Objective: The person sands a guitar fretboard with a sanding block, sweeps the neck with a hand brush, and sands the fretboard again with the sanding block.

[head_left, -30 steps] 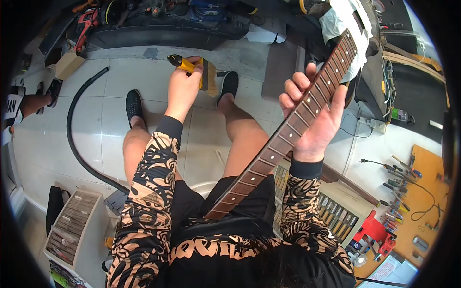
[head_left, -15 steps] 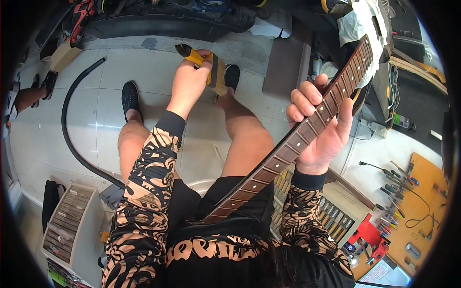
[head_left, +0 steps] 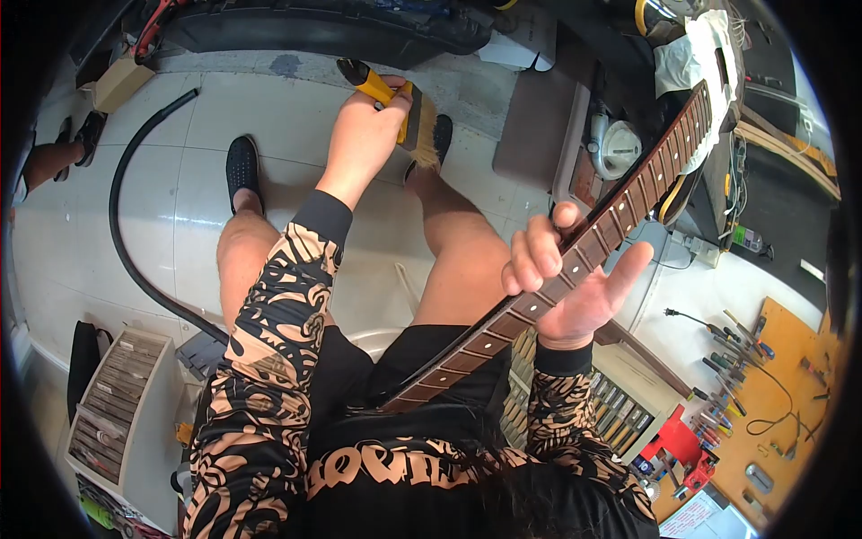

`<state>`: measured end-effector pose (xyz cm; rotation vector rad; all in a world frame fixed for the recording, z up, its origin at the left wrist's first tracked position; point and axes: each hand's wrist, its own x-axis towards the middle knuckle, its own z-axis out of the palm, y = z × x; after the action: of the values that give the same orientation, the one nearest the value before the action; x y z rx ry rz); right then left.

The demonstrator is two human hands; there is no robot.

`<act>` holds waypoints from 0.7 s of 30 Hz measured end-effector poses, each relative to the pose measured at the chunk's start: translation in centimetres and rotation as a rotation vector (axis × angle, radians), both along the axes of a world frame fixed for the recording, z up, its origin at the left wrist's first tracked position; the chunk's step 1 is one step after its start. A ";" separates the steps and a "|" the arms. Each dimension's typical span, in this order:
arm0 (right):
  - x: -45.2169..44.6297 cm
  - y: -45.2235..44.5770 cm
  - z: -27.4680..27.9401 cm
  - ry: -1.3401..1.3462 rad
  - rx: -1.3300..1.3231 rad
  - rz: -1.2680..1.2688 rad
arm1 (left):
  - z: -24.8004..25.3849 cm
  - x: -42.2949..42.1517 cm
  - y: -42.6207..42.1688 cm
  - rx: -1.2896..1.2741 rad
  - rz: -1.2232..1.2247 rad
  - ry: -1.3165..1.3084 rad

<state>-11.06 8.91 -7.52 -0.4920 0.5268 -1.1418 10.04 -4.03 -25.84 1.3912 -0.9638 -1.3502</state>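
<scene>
A guitar neck [head_left: 576, 268] with a dark fretboard and round dots slants from my lap to the upper right, where pale wrapping [head_left: 702, 67] covers its far end. My right hand [head_left: 579, 280] is under and around the neck's middle, fingertips over one edge and thumb raised on the other side. My left hand [head_left: 365, 128] is closed on the yellow and black handle of a wide brush [head_left: 411, 117]. The pale bristles point down and to the right, above the floor and apart from the neck.
A black hose [head_left: 117, 211] curves over the tiled floor. Sanding-sheet drawers [head_left: 117, 404] stand at lower left. Hand tools lie on an orange board [head_left: 777, 395] at right. Another person's leg [head_left: 54, 162] shows at far left. A dark bench [head_left: 332, 31] spans the top.
My right hand has slid down the neck towards me, its thumb now lifted away. The brush has shifted slightly up and right in my left hand as the view moved.
</scene>
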 end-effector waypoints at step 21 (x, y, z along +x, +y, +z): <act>1.1 5.3 -2.9 -0.048 -0.004 0.223 | 0.9 0.1 0.0 0.005 0.004 0.018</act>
<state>-9.99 14.24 -10.45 -0.5122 0.4172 -0.9389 10.11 -4.07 -24.94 1.3813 -0.9461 -1.3613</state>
